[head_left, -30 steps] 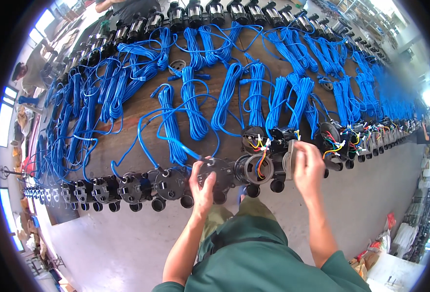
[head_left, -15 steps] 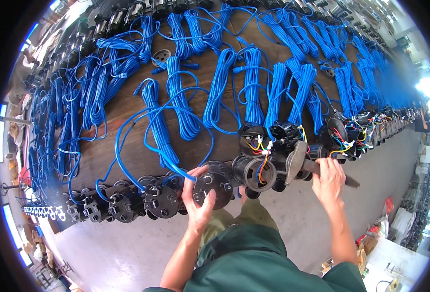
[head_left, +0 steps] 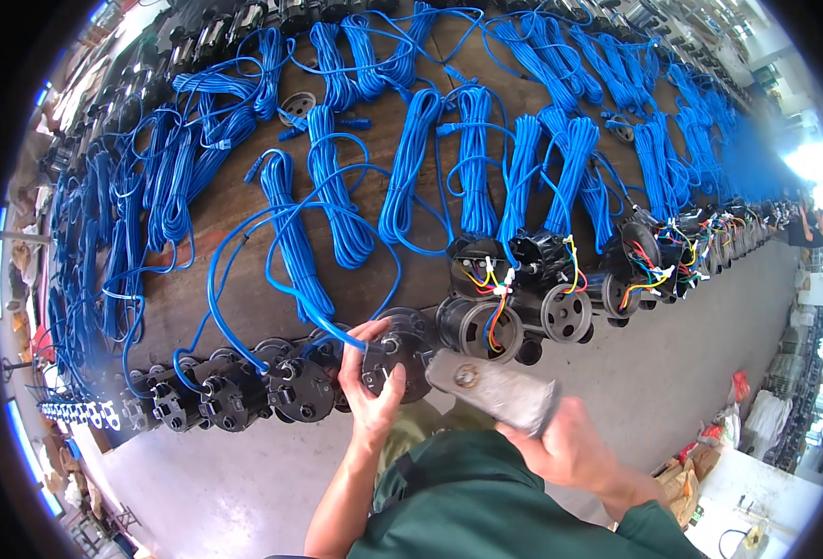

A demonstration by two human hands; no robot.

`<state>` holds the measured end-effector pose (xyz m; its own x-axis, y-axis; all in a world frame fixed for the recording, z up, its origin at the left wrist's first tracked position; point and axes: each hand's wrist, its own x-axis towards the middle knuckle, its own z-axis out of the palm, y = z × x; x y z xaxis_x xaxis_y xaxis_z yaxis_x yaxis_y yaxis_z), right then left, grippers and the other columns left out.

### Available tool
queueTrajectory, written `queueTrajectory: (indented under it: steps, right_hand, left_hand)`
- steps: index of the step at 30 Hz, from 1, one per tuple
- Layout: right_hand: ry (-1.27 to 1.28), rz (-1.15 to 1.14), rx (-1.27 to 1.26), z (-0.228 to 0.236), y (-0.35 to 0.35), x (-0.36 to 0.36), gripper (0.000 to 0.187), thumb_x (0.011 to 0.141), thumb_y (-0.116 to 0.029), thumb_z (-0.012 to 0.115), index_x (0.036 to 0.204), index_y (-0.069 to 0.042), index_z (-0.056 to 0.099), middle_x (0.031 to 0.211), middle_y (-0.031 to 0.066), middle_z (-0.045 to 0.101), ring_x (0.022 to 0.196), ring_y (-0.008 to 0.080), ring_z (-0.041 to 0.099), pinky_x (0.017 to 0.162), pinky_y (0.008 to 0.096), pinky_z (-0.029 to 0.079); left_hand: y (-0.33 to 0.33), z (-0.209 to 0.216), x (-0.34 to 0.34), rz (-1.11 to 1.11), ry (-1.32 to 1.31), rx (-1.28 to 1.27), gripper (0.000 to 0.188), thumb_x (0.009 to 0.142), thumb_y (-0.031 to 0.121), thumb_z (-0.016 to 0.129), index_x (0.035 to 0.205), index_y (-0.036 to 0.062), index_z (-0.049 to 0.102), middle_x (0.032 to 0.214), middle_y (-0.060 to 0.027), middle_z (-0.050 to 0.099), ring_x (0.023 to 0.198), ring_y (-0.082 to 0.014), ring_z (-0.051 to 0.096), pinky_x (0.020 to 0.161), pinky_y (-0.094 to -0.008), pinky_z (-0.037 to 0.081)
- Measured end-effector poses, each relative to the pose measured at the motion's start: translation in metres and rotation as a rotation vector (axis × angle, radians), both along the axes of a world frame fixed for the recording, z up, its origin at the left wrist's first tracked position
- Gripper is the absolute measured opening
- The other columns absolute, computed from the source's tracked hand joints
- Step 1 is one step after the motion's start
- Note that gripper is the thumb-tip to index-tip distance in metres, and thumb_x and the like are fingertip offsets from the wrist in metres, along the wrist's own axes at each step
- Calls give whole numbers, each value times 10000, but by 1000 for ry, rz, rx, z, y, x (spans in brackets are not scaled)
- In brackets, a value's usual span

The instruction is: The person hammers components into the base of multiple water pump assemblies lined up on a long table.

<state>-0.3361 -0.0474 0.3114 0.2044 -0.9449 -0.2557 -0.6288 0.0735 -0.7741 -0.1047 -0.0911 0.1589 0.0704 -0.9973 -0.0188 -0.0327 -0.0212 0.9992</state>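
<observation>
My left hand [head_left: 371, 396] grips a round black end cover [head_left: 398, 365] at the table's near edge, thumb on its face and fingers at its left side. A blue cable [head_left: 323, 321] runs into this cover near the fingers. My right hand [head_left: 571, 445] is closed round the handle of a hammer, largely hidden by the hand. The worn metal hammer head [head_left: 493, 389] is close to the cover's right side; I cannot tell whether they touch. To the right lie open black housings [head_left: 486, 328] with coloured wires. Covered black units [head_left: 299, 387] line the edge on the left.
Bundled blue cables [head_left: 337, 200] lie across the dark tabletop [head_left: 230, 279], with black units along its far edge. Another person [head_left: 810, 226] is at the far right. Behind me at the lower right stands a white table [head_left: 756, 494].
My right hand has swung the hammer left and toward my body, bringing its head beside the cover. My left hand keeps its hold. The whole view has shifted slightly.
</observation>
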Motion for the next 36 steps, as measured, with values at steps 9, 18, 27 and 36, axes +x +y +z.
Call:
queueTrajectory:
  steps: [9,18,27,36]
  right_hand:
    - [65,96,-127,2,-2,3,300,963,-231,757,1115,-18,609,776,164,715,675,363,714,576,444,549]
    - [-24,-32,-270,3,0,15,300,1013,-265,694,1077,6,583,708,205,682,645,409,698,557,490,525]
    - [160,-22,22,25,-5,31,274,1027,-216,676,1130,37,650,794,195,727,644,337,715,605,397,536]
    - [332,229,-87,-23,-14,68,336,1029,-316,663,1058,15,621,708,222,678,688,433,698,612,507,529]
  left_hand:
    - [1,0,-1,6,-4,-17,638,740,328,744,1263,-29,667,1259,-180,622,1207,-314,585,1081,-452,443]
    - [4,7,1,-1,43,-11,559,734,171,736,1251,-23,647,1253,-156,613,1179,-284,604,1063,-405,454]
    - [10,-13,1,28,110,-249,885,738,345,904,1457,8,514,1442,-205,529,1321,-373,557,1113,-463,453]
    - [11,-36,4,-44,-107,-352,1063,525,324,1016,1413,42,504,1373,-182,587,1300,-377,565,1118,-469,430]
